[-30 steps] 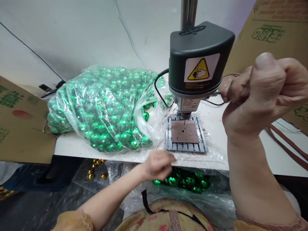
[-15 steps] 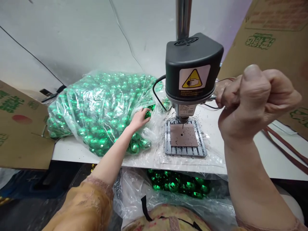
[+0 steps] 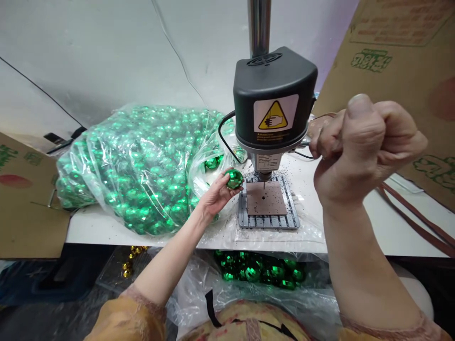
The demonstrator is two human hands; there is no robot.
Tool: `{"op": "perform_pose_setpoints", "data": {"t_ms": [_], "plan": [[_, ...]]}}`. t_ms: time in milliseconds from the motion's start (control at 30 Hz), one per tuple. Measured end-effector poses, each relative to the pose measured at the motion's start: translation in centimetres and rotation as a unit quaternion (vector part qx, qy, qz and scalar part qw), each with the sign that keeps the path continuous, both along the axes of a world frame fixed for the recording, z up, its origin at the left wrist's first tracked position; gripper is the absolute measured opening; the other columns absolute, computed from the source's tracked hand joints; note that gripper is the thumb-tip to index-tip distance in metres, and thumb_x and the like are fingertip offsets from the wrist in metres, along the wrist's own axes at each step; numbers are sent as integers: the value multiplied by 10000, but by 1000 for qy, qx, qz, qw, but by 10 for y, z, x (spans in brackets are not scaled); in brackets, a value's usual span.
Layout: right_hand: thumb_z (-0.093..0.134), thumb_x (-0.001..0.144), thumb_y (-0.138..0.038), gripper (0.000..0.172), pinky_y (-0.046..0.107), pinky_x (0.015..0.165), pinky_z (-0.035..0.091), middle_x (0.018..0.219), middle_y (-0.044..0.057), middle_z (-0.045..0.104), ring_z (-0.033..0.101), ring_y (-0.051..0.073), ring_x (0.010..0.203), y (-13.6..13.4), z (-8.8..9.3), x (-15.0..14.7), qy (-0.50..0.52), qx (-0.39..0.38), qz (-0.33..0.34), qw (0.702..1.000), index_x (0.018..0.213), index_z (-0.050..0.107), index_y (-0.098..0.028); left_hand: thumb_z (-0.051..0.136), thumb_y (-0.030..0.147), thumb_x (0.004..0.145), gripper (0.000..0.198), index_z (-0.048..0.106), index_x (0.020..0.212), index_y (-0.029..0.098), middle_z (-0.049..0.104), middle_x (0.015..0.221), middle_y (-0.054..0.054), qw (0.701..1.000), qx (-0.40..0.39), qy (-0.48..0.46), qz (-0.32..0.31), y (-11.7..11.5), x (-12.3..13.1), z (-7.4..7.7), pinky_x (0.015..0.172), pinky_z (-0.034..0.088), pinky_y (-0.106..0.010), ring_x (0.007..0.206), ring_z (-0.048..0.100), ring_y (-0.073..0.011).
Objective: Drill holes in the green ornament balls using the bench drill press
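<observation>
A shiny green faceted ball (image 3: 234, 179) is held in the fingers of my left hand (image 3: 218, 193), just left of the drill press base (image 3: 294, 219). On that base lies a brown square plate (image 3: 273, 203) with a small dark hole, dusted with dark specks. A thin drill bit (image 3: 264, 186) points down above the plate from the black drill press (image 3: 275, 90). My right hand (image 3: 366, 137) is closed around the press's feed handle, most of which the fingers hide. Left of the press sits a large clear plastic bag (image 3: 131, 166) full of green balls.
More green balls (image 3: 256, 270) lie in an open plastic bag below the table's front edge. Cardboard boxes stand left (image 3: 28, 203) and right (image 3: 391, 71). A brown strap (image 3: 412, 218) lies on the white table (image 3: 387, 227). Gold balls (image 3: 128, 267) show below at left.
My left hand has come out of the bag's mouth and moved right with a green ball, close to the press base. My right hand keeps its grip on the handle. The view has shifted slightly.
</observation>
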State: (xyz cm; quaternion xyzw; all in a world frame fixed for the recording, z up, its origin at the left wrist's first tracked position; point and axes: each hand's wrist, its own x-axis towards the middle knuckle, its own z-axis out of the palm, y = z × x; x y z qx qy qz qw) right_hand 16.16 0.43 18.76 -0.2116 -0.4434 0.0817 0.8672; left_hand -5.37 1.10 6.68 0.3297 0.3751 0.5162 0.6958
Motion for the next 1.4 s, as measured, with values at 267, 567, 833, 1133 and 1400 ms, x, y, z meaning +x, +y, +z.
{"op": "perform_pose_setpoints", "data": {"t_ms": [267,567,833,1133,1400], "plan": [[633,862,-238,429,308,418,277,418,-74,346,333,87,366,1,-2,2,-8,16,-3,1000,527,365,-231,772,486,835,440,624,1106,173,731,1026,-90,1000,-12,10,-22,-8,12,-15,754,573,-309,894,716,-205],[624,880,-269,447,313,445,297,426,-70,334,330,90,388,1,-3,1,-7,5,-2,1000,524,357,-228,806,494,802,562,596,1242,215,710,1107,-53,976,135,167,23,-8,30,-33,1003,496,-345,1053,668,-192],[633,890,-328,471,313,440,295,448,-77,310,327,88,393,1,-6,1,-21,9,10,1000,572,297,-235,766,490,842,554,560,1273,210,696,1123,-64,957,184,220,-52,-5,39,-45,958,492,-329,1054,654,-207],[610,899,-376,510,311,444,293,479,-59,240,302,81,416,2,-6,1,-29,-18,-15,999,584,236,-229,774,452,833,534,558,1258,213,682,1133,-68,945,198,252,-64,-4,45,-48,982,474,-357,1068,635,-221],[600,890,-324,498,311,454,273,506,-48,209,309,84,419,2,-6,0,-27,-13,-8,1000,588,219,-216,880,434,714,584,647,1213,242,651,1246,-99,921,235,307,-53,-7,49,-53,1099,444,-452,1264,568,-319]]}}
